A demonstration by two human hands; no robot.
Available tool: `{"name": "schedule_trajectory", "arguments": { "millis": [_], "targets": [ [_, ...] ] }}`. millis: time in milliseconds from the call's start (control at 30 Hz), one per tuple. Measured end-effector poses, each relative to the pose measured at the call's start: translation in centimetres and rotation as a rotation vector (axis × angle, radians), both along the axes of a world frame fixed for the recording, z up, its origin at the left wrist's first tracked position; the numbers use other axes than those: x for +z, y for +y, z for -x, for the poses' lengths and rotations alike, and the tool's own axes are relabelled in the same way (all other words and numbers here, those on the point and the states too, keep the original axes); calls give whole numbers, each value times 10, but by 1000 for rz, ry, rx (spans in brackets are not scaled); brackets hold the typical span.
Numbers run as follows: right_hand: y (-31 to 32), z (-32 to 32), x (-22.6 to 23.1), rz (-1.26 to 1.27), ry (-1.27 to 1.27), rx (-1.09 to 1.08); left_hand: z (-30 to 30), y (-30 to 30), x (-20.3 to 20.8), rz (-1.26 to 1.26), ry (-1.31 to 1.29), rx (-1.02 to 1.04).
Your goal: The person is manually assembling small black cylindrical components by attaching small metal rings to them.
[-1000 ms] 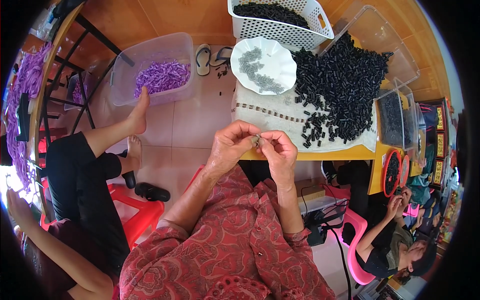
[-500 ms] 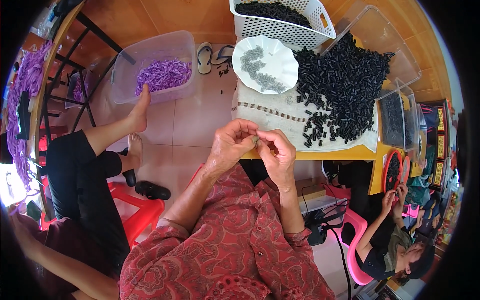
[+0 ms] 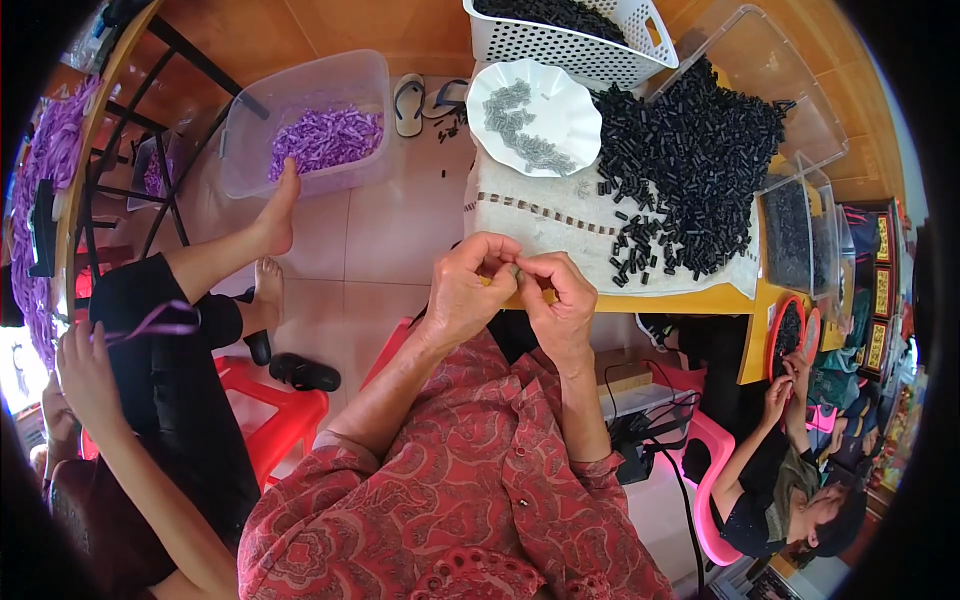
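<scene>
A tiny piece, too small to identify, is pinched between the fingertips of the left hand and right hand at frame centre, just below the cloth-covered tabletop edge. Black pieces heap upper right, beside a white dish.

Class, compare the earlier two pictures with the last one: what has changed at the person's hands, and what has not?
Almost nothing: the left hand and right hand stay pressed together, fingertips working something too small to identify. The heap of small black tubes and white scalloped plate are unmoved.
</scene>
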State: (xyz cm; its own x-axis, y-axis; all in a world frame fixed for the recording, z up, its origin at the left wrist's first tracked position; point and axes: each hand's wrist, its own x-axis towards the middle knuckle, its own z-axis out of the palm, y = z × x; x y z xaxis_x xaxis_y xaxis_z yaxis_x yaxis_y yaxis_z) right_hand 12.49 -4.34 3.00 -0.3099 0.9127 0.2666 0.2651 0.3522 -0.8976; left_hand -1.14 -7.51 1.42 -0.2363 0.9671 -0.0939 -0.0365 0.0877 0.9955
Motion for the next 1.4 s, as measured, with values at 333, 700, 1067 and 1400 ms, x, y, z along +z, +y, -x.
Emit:
{"name": "schedule_trajectory", "arguments": {
  "millis": [333, 700, 1067, 1400],
  "targets": [
    [-2, -5, 4, 415, 273, 68, 13, 4, -7, 50, -477, -66],
    [7, -20, -3, 568, 275, 203, 13, 0, 3, 51, -306, -135],
    [8, -17, -2, 586, 295, 168, 9, -2, 5, -16, -243, -116],
    [2, -13, 3, 560, 354, 110, 6, -2, 10, -40, -289, -88]
  ]
}}
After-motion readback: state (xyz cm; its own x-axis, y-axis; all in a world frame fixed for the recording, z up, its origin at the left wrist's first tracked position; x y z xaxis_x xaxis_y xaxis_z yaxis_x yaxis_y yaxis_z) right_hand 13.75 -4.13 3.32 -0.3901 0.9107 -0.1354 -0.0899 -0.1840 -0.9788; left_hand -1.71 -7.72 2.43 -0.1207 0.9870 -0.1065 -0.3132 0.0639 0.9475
